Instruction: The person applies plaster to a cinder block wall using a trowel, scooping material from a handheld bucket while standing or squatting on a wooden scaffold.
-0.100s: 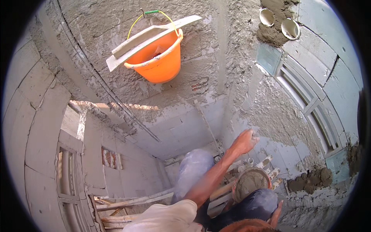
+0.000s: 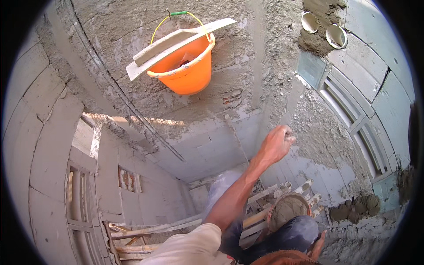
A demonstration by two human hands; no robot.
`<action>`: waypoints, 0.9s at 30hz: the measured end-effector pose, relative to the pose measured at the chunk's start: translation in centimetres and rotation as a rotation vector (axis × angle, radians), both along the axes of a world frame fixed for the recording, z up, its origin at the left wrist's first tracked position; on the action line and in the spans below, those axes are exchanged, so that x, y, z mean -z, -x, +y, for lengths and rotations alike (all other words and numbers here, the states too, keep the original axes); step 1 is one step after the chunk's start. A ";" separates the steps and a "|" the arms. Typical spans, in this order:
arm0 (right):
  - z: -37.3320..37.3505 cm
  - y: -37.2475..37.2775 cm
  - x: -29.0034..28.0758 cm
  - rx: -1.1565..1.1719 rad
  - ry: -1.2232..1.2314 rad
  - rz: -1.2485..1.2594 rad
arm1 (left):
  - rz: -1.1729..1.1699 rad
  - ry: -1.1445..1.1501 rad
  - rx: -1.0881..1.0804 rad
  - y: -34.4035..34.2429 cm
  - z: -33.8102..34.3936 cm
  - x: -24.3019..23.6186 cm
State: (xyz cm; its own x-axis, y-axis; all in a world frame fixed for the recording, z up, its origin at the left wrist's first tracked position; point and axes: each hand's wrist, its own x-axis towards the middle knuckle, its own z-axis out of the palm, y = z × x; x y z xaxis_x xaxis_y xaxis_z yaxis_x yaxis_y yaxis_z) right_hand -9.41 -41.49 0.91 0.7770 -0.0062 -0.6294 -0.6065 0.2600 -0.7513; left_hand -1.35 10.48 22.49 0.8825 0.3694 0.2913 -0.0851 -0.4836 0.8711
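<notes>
My left hand [image 2: 278, 143] is raised on a bare forearm against the rough, partly plastered wall [image 2: 309, 128], its fingers curled in; what they hold, if anything, I cannot make out. My right hand [image 2: 317, 245] shows partly at the lower right beside my dusty knee [image 2: 296, 232], its grip mostly hidden. Between the knee and the wall, a round bucket [image 2: 289, 210] holds wet grey mortar. Higher up, an orange bucket [image 2: 181, 79] hangs by its yellow handle, with a long pale trowel or float [image 2: 176, 44] lying across its rim.
Below me are wooden scaffold poles [image 2: 154, 227]. At the left is a block wall with openings [image 2: 79, 194]. At the right are vent frames [image 2: 340, 101], two pipe ends [image 2: 335, 35] in mortar, and mortar heaps [image 2: 353, 207]. A long strip [image 2: 236, 137] leans in the corner.
My left hand has risen and shifted slightly left along the wall, and the forearm is more upright. The surroundings sit a little further right in the picture.
</notes>
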 end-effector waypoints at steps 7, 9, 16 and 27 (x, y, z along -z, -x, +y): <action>0.0 -1.5 1.4 0.102 0.150 -0.078 | -0.314 -0.778 -0.559 4.7 21.9 -18.7; 0.5 -0.8 1.4 0.064 0.159 -0.103 | -0.141 -0.891 -0.610 5.3 26.9 -20.6; -0.2 0.0 3.9 0.075 0.241 -0.130 | 0.218 -1.281 -0.974 8.5 36.7 -23.5; 1.0 1.2 1.5 0.192 0.377 0.007 | 0.178 -1.286 -0.766 7.0 43.2 -25.3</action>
